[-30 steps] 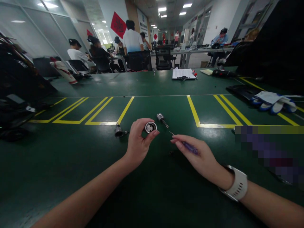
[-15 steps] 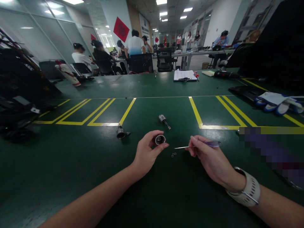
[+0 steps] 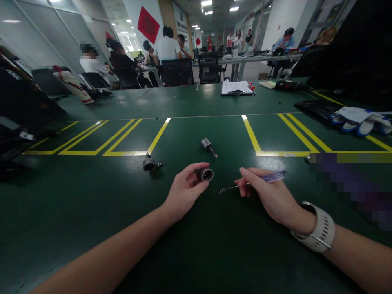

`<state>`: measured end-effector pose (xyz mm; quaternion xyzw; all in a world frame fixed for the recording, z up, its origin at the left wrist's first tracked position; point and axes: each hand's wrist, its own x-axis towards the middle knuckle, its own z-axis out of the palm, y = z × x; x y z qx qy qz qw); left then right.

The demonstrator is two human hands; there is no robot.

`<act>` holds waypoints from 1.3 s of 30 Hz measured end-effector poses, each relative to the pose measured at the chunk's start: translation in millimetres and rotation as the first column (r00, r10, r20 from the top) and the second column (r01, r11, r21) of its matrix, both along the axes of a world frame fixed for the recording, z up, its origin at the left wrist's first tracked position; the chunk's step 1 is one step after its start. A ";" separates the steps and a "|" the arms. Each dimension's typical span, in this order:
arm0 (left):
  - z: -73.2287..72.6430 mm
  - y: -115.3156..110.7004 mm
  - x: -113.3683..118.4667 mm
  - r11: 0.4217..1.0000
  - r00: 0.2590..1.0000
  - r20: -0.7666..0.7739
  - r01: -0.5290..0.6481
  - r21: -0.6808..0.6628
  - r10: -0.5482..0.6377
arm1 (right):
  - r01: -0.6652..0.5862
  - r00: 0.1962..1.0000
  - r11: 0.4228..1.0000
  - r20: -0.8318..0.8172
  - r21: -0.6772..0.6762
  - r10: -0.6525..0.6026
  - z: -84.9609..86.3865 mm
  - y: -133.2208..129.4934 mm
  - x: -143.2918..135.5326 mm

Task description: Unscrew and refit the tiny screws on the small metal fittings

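Note:
My left hand (image 3: 186, 188) is closed around a metal cup-shaped part (image 3: 207, 174), its round opening turned toward me. In my right hand (image 3: 263, 188) is a slim screwdriver (image 3: 273, 176) with a clear purplish handle, held like a pen. Its thin shaft points left, with the tip by several small metal rings (image 3: 222, 191) on the table; I cannot tell whether it touches them. A metal part with a thin stem (image 3: 209, 148) lies beyond my left hand. Farther left stands a similar cup-shaped part (image 3: 149, 164), with small rings (image 3: 160, 165) beside it.
Yellow tape lines (image 3: 257, 139) mark the green table (image 3: 196, 245). A clipboard with paper (image 3: 236, 87) lies at the far side. White-and-blue gloves (image 3: 361, 119) are at the right, near a blurred-out purple item (image 3: 346, 183). People sit at tables in the background.
The screwdriver tip has moved down and left toward the small rings, and the shaft now slopes. My left hand still holds the cup-shaped part. The whole view has shifted slightly.

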<state>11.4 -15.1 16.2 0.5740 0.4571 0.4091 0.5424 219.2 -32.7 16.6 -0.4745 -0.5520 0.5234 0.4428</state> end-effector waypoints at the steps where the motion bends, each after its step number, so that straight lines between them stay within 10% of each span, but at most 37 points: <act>1: -0.6 0.2 0.3 1.000 1.000 0.000 0.000 0.000 0.000 | -0.005 1.000 1.000 0.023 0.008 0.005 0.0 -0.1 0.1; 17: 6.6 -21.6 7.7 1.000 0.999 -0.040 0.023 -0.017 -0.024 | -0.006 0.920 0.994 0.391 0.106 -0.036 12.2 -5.6 -2.9; 30: 4.2 -27.6 10.6 0.999 0.999 -0.010 -0.036 -0.036 0.036 | 0.066 0.979 0.956 0.168 0.287 -0.118 7.6 -19.8 -4.5; 39: 4.4 -30.1 11.4 0.999 1.000 0.016 -0.013 -0.029 0.013 | -0.216 0.913 0.829 0.407 0.516 -0.015 15.8 -31.9 -17.1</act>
